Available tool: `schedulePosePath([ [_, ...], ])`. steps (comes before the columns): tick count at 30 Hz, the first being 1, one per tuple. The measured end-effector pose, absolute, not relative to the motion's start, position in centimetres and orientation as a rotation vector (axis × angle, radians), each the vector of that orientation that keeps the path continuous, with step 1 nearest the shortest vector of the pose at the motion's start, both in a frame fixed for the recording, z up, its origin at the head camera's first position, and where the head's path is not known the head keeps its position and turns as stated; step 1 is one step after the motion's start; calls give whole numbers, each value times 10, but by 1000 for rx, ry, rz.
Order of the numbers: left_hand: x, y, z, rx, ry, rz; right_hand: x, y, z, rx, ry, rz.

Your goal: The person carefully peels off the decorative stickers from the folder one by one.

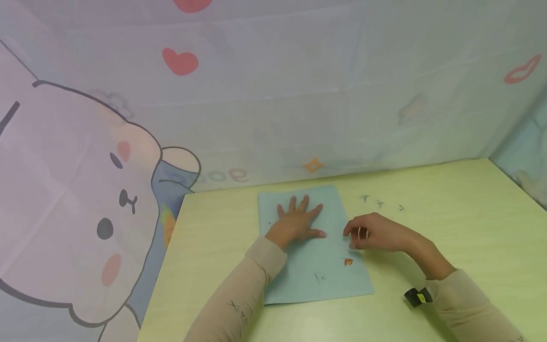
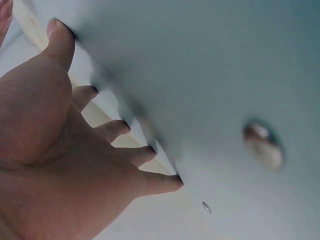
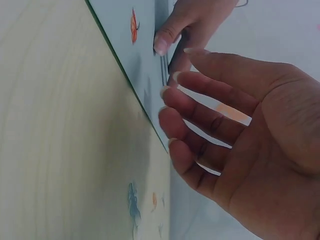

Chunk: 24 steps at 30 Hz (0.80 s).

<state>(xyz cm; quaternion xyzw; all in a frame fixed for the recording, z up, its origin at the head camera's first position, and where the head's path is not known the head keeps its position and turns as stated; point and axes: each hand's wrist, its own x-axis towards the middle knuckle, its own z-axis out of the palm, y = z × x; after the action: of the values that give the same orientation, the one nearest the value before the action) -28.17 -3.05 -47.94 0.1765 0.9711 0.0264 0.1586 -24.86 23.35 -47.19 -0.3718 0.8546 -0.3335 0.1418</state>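
Note:
A light blue sheet (image 1: 307, 285) lies on the table, bearing a small orange flower-like sticker (image 1: 348, 261) and a faint grey figure (image 1: 319, 277) near its lower end. On its upper half my left hand (image 1: 297, 223) presses with fingers spread; in the left wrist view its fingertips touch the blue surface. My right hand (image 1: 378, 232) hovers by the sheet's right edge, fingers loosely bent and thumb apart from them. Nothing sits between those fingers in the right wrist view, where the orange sticker (image 3: 134, 26) and the left thumb (image 3: 165, 41) also show.
Several small bird-like pieces (image 1: 379, 204) lie on the yellowish table (image 1: 470, 213) beyond my right hand. A black item with a yellow label (image 1: 414, 297) is at the right cuff. Behind the table hangs a printed cloth (image 1: 273, 118) with hearts and a cartoon animal.

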Motion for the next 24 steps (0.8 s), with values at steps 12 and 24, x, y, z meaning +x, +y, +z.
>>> schedulePosePath([
  [12, -282, -16, -472, 815, 2803, -12, -244, 223, -477, -1127, 2464, -900],
  [24, -283, -14, -479, 703, 2756, 6, -234, 199, -474, -1246, 2495, -750],
])
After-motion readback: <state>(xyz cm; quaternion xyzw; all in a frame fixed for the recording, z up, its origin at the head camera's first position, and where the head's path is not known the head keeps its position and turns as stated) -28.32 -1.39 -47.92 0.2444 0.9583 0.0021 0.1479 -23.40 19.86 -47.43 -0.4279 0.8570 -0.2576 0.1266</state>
